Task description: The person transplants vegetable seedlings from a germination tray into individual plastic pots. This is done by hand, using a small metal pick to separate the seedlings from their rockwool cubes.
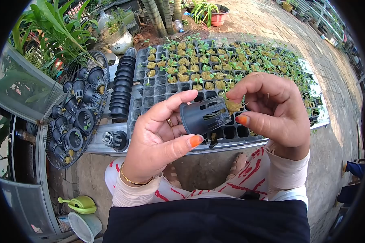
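Observation:
My left hand [158,139] grips a small black slotted net pot [203,115], tipped on its side with its mouth toward the right. My right hand [269,107] pinches a tan sponge plug with a seedling [233,105] at the pot's mouth. Both hands hover above the near edge of a grey seedling tray [150,87] whose far cells hold sponge cubes with small green sprouts; its near cells are bare.
A stack of black net pots [122,87] lies left of the tray. A wire basket [79,107] holds several filled pots. One loose pot [114,139] lies near the ledge. A green watering can [80,203] and a bucket [84,225] sit low left.

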Motion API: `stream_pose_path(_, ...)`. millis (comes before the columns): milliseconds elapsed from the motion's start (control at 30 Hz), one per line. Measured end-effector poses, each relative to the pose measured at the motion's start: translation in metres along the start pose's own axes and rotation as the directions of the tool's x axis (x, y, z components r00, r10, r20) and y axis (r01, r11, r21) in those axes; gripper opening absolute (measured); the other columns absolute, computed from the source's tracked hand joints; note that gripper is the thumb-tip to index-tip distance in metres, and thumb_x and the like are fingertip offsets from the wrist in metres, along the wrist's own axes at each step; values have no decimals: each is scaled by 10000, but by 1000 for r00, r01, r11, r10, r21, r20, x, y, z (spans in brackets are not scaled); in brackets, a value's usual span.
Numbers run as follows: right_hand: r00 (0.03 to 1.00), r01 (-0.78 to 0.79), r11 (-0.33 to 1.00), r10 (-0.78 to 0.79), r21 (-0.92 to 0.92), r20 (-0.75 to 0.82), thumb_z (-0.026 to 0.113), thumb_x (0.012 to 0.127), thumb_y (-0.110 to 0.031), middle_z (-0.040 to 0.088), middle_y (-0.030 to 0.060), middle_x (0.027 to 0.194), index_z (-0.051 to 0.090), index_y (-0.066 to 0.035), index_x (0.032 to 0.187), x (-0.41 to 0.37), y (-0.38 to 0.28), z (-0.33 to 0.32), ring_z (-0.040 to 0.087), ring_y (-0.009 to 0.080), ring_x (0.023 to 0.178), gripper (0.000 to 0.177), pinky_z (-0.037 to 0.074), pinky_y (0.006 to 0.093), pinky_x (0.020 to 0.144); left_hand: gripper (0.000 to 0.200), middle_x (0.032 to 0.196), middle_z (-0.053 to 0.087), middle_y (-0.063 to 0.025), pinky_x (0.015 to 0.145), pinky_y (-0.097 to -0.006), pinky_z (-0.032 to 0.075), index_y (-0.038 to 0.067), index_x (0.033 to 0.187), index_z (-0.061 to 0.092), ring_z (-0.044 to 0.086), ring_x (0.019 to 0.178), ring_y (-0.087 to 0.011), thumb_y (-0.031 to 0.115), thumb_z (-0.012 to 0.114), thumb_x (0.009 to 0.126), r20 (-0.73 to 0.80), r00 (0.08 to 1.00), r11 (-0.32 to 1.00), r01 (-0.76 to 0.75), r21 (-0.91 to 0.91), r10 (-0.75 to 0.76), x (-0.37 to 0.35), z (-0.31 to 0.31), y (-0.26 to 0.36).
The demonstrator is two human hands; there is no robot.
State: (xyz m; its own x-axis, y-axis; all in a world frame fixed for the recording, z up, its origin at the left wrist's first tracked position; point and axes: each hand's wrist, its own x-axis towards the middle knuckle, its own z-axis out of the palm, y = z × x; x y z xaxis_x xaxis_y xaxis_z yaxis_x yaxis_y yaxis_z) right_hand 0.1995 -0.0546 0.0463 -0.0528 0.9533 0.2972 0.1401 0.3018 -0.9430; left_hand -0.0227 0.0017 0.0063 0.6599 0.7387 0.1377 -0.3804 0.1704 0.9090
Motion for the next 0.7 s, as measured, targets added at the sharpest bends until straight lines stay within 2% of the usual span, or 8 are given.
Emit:
stream_pose_path(67,995,-93,994,95,64,-32,703,673,-54,608,16,812,631,42,949,0,-2,3,381,13,561,300,264,176,512,618,1209,506,-101,951,-337,457,-25,1312,449,534,1117,-187,-23,717,756,6,998,997,-60,49,60,1,1,-3)
stream_pose_path(233,989,-142,985,144,102,-17,688,726,-36,610,17,811,632,46,959,2,4,2,458,9,612,254,342,161,534,619,1180,482,-97,950,-337,462,-27,1306,466,523,1096,-174,-39,713,738,27,979,960,-204,192,202,2,-1,-9)
stream_pose_path(300,986,-168,977,169,133,-2,683,748,-24,601,5,824,638,50,965,2,5,2,459,-1,627,234,359,157,533,645,1165,475,-101,927,-324,470,-28,1310,467,520,1081,-171,-25,723,718,88,943,887,-333,321,322,5,-2,-9)
stream_pose_path(433,981,-196,957,193,215,33,649,755,17,616,27,841,625,57,975,4,7,1,535,23,679,224,419,160,592,678,1153,484,-113,885,-309,478,-25,1310,473,528,1069,-177,9,751,692,120,932,793,-356,495,343,3,-5,-7)
stream_pose_path(500,983,-184,956,178,228,48,638,756,28,622,36,852,619,58,989,6,10,-2,552,34,691,236,434,162,614,732,1151,493,-127,828,-297,487,-29,1326,453,545,1029,-176,39,771,670,153,892,651,-420,633,426,3,-5,-8)
stream_pose_path(533,980,-196,950,183,243,74,627,756,42,625,43,876,608,56,1016,8,12,-4,560,42,709,260,441,167,635,732,1151,493,-127,828,-297,487,-29,1326,453,545,1029,-176,39,771,670,149,891,651,-419,633,429,1,-3,-9)
stream_pose_path(633,982,-186,940,164,287,97,610,756,67,628,60,929,587,52,1058,10,17,0,578,59,761,303,457,177,684,812,1245,491,-179,930,-328,451,-83,1368,330,508,1125,-213,10,748,678,87,861,659,-445,607,501,-3,4,-10)
stream_pose_path(700,985,-164,935,141,315,94,605,755,78,629,70,958,577,51,1074,11,19,3,588,67,796,321,467,184,712,849,1278,477,-248,905,-326,464,-101,1381,273,542,1084,-229,-10,737,675,200,790,490,-534,689,580,-5,4,-9)
